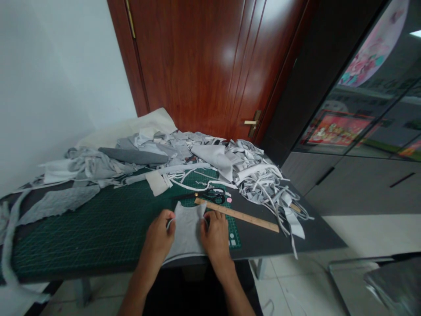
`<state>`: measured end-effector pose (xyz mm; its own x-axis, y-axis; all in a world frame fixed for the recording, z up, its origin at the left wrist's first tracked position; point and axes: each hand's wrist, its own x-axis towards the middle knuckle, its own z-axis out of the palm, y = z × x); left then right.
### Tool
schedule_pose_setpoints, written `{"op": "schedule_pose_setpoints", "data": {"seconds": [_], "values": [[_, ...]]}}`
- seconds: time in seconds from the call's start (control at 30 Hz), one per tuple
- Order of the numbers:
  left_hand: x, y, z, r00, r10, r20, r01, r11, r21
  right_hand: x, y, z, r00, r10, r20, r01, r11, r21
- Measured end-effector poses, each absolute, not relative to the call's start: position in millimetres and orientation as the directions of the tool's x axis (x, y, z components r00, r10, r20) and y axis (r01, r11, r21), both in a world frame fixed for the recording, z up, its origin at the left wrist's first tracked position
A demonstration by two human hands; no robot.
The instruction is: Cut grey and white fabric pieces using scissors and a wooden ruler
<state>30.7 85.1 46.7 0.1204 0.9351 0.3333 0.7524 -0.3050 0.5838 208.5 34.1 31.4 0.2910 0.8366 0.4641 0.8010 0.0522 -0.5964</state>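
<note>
My left hand [158, 235] and my right hand [215, 237] pinch opposite edges of a grey knit fabric piece [186, 232], which lies on a green cutting mat [98, 237] and hangs over the table's near edge. A wooden ruler [237, 215] lies slantwise just beyond my right hand, its end tucked near the fabric. Black-handled scissors [210, 196] rest on the mat beyond both hands, apart from them. A white fabric square [157, 182] lies further up the mat.
A large heap of grey and white fabric scraps and strips [197, 153] covers the far table, spilling toward the right edge of the dark table [315, 237]. A wooden door [197, 57] stands behind, a white wall [55, 87] left, and glass-fronted cabinets [348, 123] right.
</note>
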Motion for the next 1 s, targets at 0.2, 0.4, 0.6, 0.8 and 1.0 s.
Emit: {"op": "schedule_pose_setpoints", "data": {"seconds": [0.2, 0.4, 0.6, 0.8, 1.0], "values": [[32.8, 94.7, 43.4, -0.051, 0.958, 0.281, 0.39, -0.24, 0.889, 200.9, 47.9, 26.3, 0.351, 0.826, 0.442, 0.541, 0.206, -0.815], [26.4, 94.6, 40.1, -0.101, 0.952, 0.289, 0.412, -0.224, 0.883, 210.7, 50.4, 17.1, 0.385, 0.822, 0.42, 0.384, 0.271, -0.883], [6.7, 102.8, 63.1, 0.075, 0.972, 0.223, 0.525, -0.229, 0.82, 223.2, 49.3, 26.2, 0.297, 0.879, 0.374, 0.188, 0.33, -0.925], [-21.9, 98.6, 116.8, 0.268, 0.857, 0.439, 0.558, -0.51, 0.655, 250.2, 38.5, 67.3, 0.08, 0.8, 0.595, 0.46, 0.5, -0.734], [-53.0, 80.0, 68.7, 0.472, 0.785, 0.402, 0.695, -0.612, 0.378, 270.9, 11.0, 65.2, -0.329, 0.828, 0.453, 0.604, 0.554, -0.573]]}}
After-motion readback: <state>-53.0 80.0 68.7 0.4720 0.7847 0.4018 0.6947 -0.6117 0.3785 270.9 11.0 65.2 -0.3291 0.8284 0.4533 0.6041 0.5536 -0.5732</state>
